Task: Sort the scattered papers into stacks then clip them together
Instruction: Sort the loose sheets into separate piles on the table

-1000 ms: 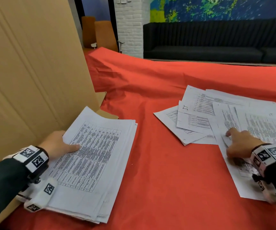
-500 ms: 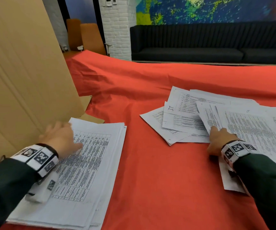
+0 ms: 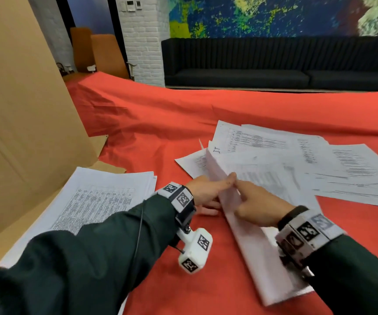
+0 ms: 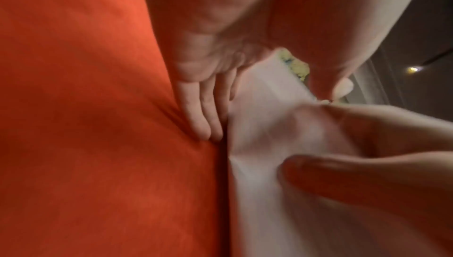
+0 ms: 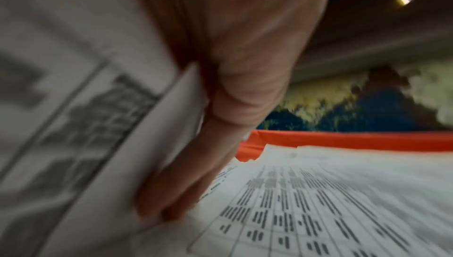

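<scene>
A bundle of printed sheets [image 3: 247,235] is tipped up on one long edge near the middle of the red cloth. My left hand [image 3: 219,194] pinches its upper left edge, thumb on top and fingers [image 4: 203,118] lying on the cloth beside the paper [image 4: 264,125]. From the other side my right hand [image 3: 251,201] grips the same bundle, its fingers [image 5: 186,183] flat along the raised sheets [image 5: 61,125]. A squared stack of papers [image 3: 97,201] lies at the left. Loose overlapping sheets [image 3: 319,164] are spread at the right.
A large cardboard sheet [image 3: 20,133] stands along the left side, its foot next to the left stack. The red cloth [image 3: 160,123] shows between the stack and the loose sheets. A dark sofa [image 3: 274,64] stands beyond the table's far edge.
My left hand has left the stack at the left and come across to the papers at the right. Both hands now hold a bundle, raised on edge from the loose pile.
</scene>
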`<state>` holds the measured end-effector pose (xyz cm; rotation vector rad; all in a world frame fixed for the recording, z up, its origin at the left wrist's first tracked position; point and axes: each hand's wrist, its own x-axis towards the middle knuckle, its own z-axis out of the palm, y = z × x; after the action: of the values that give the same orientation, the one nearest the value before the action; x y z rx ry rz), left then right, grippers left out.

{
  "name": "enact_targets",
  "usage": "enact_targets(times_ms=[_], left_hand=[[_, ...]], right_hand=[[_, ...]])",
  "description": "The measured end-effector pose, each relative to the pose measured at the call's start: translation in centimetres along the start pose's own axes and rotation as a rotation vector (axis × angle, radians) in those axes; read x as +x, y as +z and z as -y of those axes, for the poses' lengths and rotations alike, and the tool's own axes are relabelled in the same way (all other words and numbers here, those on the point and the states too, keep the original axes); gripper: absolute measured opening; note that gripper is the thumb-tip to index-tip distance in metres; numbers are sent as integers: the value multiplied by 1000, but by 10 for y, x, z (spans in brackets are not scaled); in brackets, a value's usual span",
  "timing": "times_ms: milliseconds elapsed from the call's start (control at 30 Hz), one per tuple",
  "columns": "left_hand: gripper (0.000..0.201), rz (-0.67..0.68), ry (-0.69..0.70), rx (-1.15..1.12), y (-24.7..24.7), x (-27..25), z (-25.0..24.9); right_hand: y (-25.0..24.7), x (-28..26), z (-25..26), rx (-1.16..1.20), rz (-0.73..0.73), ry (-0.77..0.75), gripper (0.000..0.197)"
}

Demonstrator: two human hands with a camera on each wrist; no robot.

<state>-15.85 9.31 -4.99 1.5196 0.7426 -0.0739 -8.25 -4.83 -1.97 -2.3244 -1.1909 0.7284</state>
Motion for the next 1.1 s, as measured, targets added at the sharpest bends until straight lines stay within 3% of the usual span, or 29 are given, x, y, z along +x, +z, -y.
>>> enact_targets(times_ms=[67,100,167,200,300,367,400,500,600,667,767,833,933,1000,1067,1100], left_hand=[[60,-73,-6,-95,-2,5,10],[54,-102,-14,-128,-5,6,13],[51,-121,-40,-191,-10,2,12],[56,-120,-61,-233,-14,3,11],[82,-116,-93,-279,-28,6,9],[96,-151,-99,-225,-43,37,30],[104,-165,-116,-182,-50,53,41],[110,-226,-114,-102,-60,70,58],[106,-229,-81,-47,-47,41,36],[92,-231,-57,8,-43,33,30],[94,-216,-53,-15,-45,33,31],[83,-197,-67,-28,-48,38,36],[90,-171,-33,-28,-54,40,39],[70,-168,79,-22,-53,30,32],[36,-167,243,-46,-54,17,19],[34,-157,333,-67,-56,12,11]], right_hand=[[-9,-14,-6,310,145,-18,39],[-19,-19,-12,377,134,-7,48],[-41,-17,-37,405,-5,40,61],[-53,-13,-52,404,-110,99,57],[-75,5,-108,146,-347,415,49],[-74,14,-129,-16,-290,599,76],[-71,18,-132,-35,-272,622,86],[-63,29,-117,-4,-271,546,96],[-54,38,-104,36,-257,489,94],[-50,40,-103,83,-253,466,85],[-45,37,-105,25,-198,390,49],[-43,32,-104,14,-95,332,32],[-45,26,-109,78,19,281,47],[-48,27,-116,166,-41,255,59],[-51,27,-117,369,-211,192,50],[-53,26,-114,533,-298,142,42]])
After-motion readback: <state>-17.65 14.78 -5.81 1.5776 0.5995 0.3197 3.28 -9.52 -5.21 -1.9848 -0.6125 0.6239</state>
